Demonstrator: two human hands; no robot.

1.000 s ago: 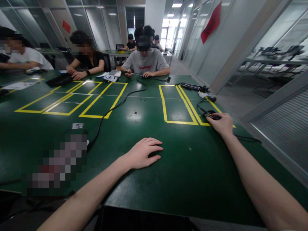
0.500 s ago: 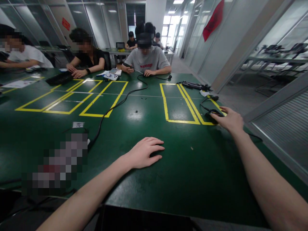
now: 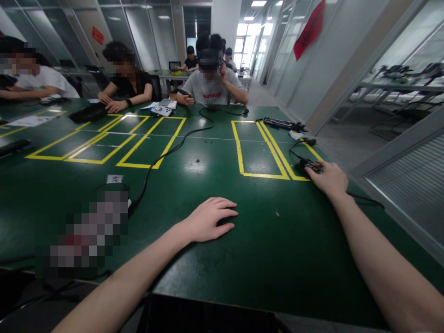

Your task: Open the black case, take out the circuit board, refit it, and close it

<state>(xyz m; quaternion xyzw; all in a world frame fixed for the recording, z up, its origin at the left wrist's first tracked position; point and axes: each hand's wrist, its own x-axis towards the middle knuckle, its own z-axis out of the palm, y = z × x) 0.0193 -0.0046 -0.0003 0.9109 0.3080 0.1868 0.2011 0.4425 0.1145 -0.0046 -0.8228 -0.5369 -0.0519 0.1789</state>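
Note:
My left hand lies flat on the green table, fingers stretched out and holding nothing. My right hand reaches far to the right, its fingers curled onto a small black device with coloured buttons and a black cord. The device sits at the corner of a yellow tape rectangle. My right fingertips are partly hidden on the device's near side.
A black cable runs across the table toward a person in a grey shirt opposite. Other people sit at the far left. A black tripod-like object lies at the far right. More yellow tape rectangles mark the left half.
My right hand shifted slightly right and back onto the black device. My left hand stayed put. The person opposite raised a hand to the head.

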